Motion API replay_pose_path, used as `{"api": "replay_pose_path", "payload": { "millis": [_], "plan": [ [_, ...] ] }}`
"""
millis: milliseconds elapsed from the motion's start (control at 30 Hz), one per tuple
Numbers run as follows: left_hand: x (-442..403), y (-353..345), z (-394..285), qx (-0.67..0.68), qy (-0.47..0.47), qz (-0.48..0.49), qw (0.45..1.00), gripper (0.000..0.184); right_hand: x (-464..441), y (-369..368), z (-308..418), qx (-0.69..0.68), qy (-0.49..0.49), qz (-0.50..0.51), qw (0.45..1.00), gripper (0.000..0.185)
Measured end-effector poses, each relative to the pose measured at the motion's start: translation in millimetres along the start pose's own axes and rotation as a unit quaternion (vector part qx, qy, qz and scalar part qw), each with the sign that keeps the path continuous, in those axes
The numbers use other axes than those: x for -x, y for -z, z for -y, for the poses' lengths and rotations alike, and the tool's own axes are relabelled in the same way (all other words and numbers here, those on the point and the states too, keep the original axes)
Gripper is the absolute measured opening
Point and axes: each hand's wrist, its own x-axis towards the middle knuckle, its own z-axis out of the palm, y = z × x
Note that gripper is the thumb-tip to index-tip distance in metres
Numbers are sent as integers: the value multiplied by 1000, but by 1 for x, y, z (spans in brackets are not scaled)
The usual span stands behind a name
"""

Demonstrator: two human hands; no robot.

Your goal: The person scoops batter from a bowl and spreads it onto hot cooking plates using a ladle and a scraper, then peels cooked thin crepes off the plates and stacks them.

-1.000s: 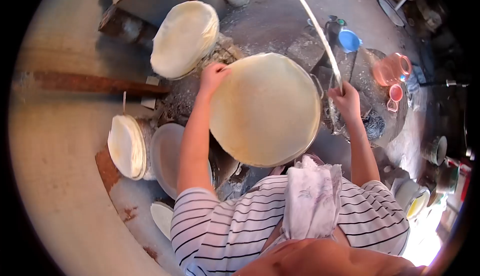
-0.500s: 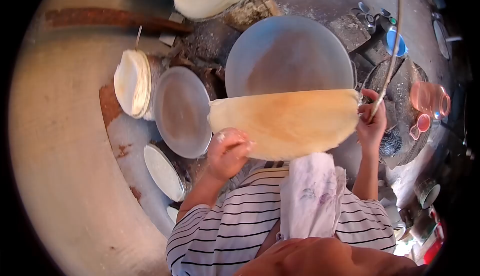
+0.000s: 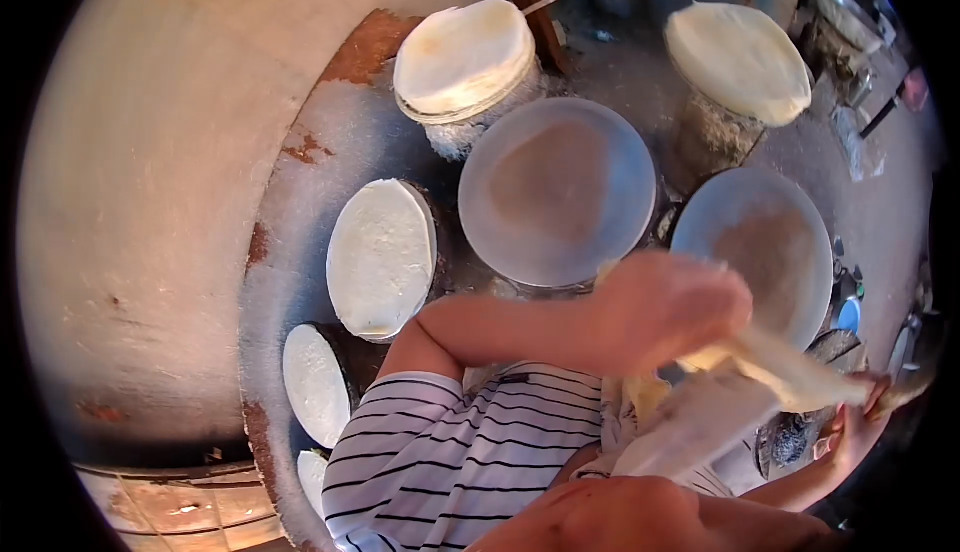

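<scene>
My left hand [image 3: 675, 307] is blurred and reaches across my front to the right, its back towards me. Its fingers are hidden. Under and beside it, a thin pale flatbread [image 3: 775, 360] hangs folded and bunched, stretching towards my right hand. My right hand [image 3: 855, 430], low at the far right, has its fingers closed around a stick [image 3: 903, 393], blurred here. The flatbread's end reaches its fingers; whether they grip it too I cannot tell. Two round griddles with brown centres lie beyond: the larger griddle [image 3: 558, 192] ahead, the other griddle [image 3: 755, 242] to the right.
Stacks of round flatbreads stand on supports at the back: one stack [image 3: 466, 60] at centre, another stack [image 3: 738, 62] at right. A white round [image 3: 382, 258] and a smaller white round [image 3: 316, 386] lie at left. A blue cup [image 3: 849, 314] is at right.
The view has turned left. The flatbread, spread wide as a half-round before, is now bunched at the right. My left hand has swung across to the right.
</scene>
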Motion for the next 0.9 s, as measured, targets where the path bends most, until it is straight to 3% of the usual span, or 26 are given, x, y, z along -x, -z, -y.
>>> {"api": "replay_pose_path", "payload": {
  "millis": [67, 133, 167, 200, 300, 367, 433, 467, 533, 567, 600, 633, 667, 700, 800, 833, 900],
  "plan": [
    [-7, 29, 20, 23, 85, -11, 996, 18, -30, -48, 50, 54, -103, -61, 991, 32],
    [-24, 48, 65, 62, 165, -48, 983, 16, -74, -108, 71, 48, -71, -37, 996, 23],
    [-29, 54, 98, 74, 191, -59, 977, 17, -106, -113, 56, 77, -91, 62, 991, 23],
    [-33, 62, 130, 42, 203, -66, 976, 17, -132, -137, 52, 58, -101, 92, 989, 22],
    [-67, 108, 176, -73, 240, -90, 964, 19, -221, -205, 24, 48, -1, 124, 991, 27],
    [-100, 151, 203, -127, 85, -173, 973, 15, -281, -233, 48, 98, 85, 67, 989, 32],
    [-149, 182, 180, -200, 36, -198, 959, 12, -330, -236, 80, 47, 218, 28, 974, 31],
    [-169, 186, 168, -226, 12, -209, 951, 12, -346, -228, 101, 89, 203, -17, 975, 33],
    [-197, 171, 183, -204, -91, -212, 951, 14, -375, -205, 108, -26, 246, -9, 969, 18],
    [-204, 149, 198, -217, -90, -216, 948, 12, -394, -188, 94, -2, 224, 3, 975, 8],
    [-210, 129, 223, -309, -117, -206, 921, 10, -408, -176, 71, 19, 203, 20, 979, 11],
    [-211, 104, 255, -303, -144, -210, 918, 10, -409, -179, 50, 55, 140, -13, 989, 24],
    [-215, 78, 280, -298, -117, -190, 928, 15, -409, -182, 31, 119, 77, -50, 989, 20],
    [-215, 53, 306, -324, -75, -176, 926, 14, -428, -183, -15, 74, 80, -45, 993, 8],
    [-205, -26, 415, -307, 41, -129, 942, 18, -472, -201, -167, 27, 83, -86, 992, 16],
    [-195, -40, 425, -358, 71, -79, 928, 16, -462, -210, -169, 139, 17, -128, 982, 15],
    [-178, -43, 420, -346, 19, -96, 933, 18, -455, -212, -179, 72, -13, -109, 991, 9]
  ]
}}
